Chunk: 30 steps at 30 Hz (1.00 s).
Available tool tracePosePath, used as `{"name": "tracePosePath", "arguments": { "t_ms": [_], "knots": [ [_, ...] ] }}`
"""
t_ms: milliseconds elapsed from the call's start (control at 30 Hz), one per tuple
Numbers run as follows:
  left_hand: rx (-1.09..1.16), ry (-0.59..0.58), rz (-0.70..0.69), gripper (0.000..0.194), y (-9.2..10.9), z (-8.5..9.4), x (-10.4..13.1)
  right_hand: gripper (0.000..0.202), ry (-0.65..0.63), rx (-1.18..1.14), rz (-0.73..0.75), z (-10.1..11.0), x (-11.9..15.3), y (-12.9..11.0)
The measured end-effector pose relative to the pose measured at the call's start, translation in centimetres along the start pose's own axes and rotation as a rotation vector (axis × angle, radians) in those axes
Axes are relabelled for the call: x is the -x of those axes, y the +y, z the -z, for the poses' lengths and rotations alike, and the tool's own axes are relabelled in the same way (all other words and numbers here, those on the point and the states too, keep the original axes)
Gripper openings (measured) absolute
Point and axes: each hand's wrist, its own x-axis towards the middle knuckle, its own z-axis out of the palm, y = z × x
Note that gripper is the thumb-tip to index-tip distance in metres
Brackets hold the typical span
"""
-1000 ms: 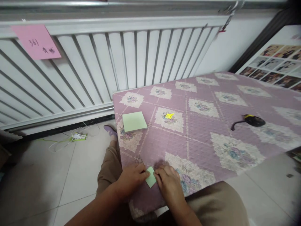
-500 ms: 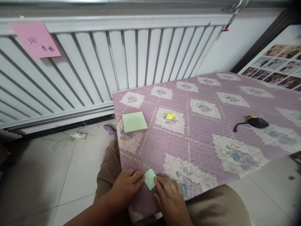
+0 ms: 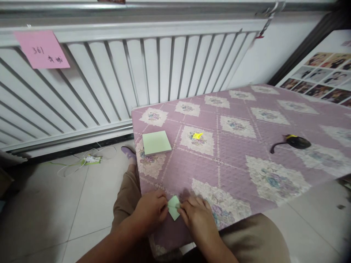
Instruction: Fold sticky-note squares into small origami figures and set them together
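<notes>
A small pale green square of folded paper [image 3: 173, 210] lies at the near edge of the table, turned so a corner points toward me. A crease runs across its middle. My left hand [image 3: 153, 207] pinches its left corner between thumb and fingers. On the opposite side, my right hand [image 3: 197, 214] grips the right corner, thumb and index fingertip together. Farther off, a pad of light green sticky notes [image 3: 156, 142] lies near the table's left edge. A little folded yellow paper piece [image 3: 197, 136] sits to the right of that pad.
A purple floral cloth [image 3: 189, 168] covers the table. Toward the right lies a black object with a curved tail and a yellow band [image 3: 298, 142]. A white radiator [image 3: 150, 69] bearing a pink note [image 3: 42, 49] stands behind. A power strip [image 3: 92, 159] with cables is on the floor.
My fingers have gone from lying flat beside the paper to pinching its left and right corners. The camera view has shifted slightly.
</notes>
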Motion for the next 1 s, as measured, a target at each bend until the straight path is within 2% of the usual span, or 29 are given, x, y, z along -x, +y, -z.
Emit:
{"name": "tracePosePath", "arguments": {
  "t_ms": [100, 233, 400, 533, 633, 733, 800, 900, 1000],
  "knots": [
    [-0.005, -0.020, 0.044, 0.011, 0.5, 0.7, -0.8, 0.010, -0.044, -0.036, 0.017, 0.2, -0.7, 0.1],
    [-0.029, -0.039, 0.049, 0.008, 0.6, 0.9, -1.2, 0.022, -0.016, -0.090, 0.082, 0.1, -0.9, 0.6],
    [-0.034, -0.024, 0.048, 0.005, 0.8, 0.7, -0.9, 0.014, 0.050, -0.029, 0.144, -0.3, -0.5, 0.8],
    [-0.020, -0.004, 0.032, 0.011, 0.8, 0.3, -0.6, 0.005, 0.099, 0.049, 0.198, -0.6, -0.1, 0.6],
    [0.058, 0.032, -0.025, 0.020, 0.3, 0.0, -0.3, 0.010, 0.124, 0.038, 0.221, -0.8, 0.0, 0.7],
    [0.152, 0.103, -0.100, 0.035, -0.1, -0.2, -0.2, 0.015, 0.131, -0.036, 0.208, -0.8, -0.3, 0.9],
    [0.223, 0.158, -0.125, 0.039, -0.2, -0.2, -0.1, 0.016, 0.096, -0.115, 0.177, -0.3, -0.5, 0.8],
    [0.393, 0.234, -0.141, 0.027, 0.3, 0.0, -0.3, 0.018, 0.001, -0.296, 0.130, 0.9, -0.6, 0.4],
    [0.579, 0.221, -0.078, 0.016, 0.9, 0.2, -0.5, 0.022, -0.094, -0.540, 0.058, 1.9, -0.5, 0.1]
  ]
}}
